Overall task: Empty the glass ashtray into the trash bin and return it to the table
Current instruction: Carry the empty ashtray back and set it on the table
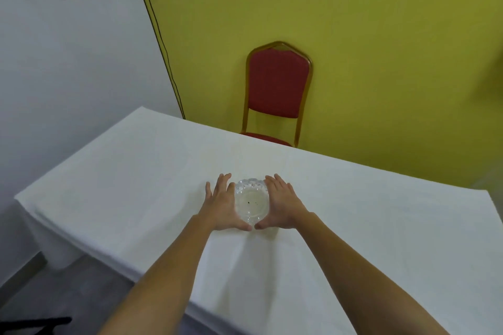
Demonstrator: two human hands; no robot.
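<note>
I am looking down over a yellow wall [353,35] filling the far side of the room, with a white wall [68,76] meeting it on the left and a thin dark cable [160,35] running down along the join. The table [122,185], covered in a white cloth, is stretching from its far left corner toward the right edge of the view. A red padded chair [277,84] with a gold frame is standing behind the table's far edge, against the yellow wall.

My two bare forearms are reaching out from the near edge toward the middle of the table. The left hand [226,204] is lying flat and spread against the left side of the glass ashtray [251,200], and the right hand [280,202] is doing the same on the right side. The fingers are extended, not curled, and the thumbs are nearly meeting at the ashtray's near rim, so both hands are cupping it loosely; I cannot tell whether they are actually gripping it.

The ashtray is sitting on the cloth near the table's middle, with a few dark specks [252,202] showing in its bowl.
</note>
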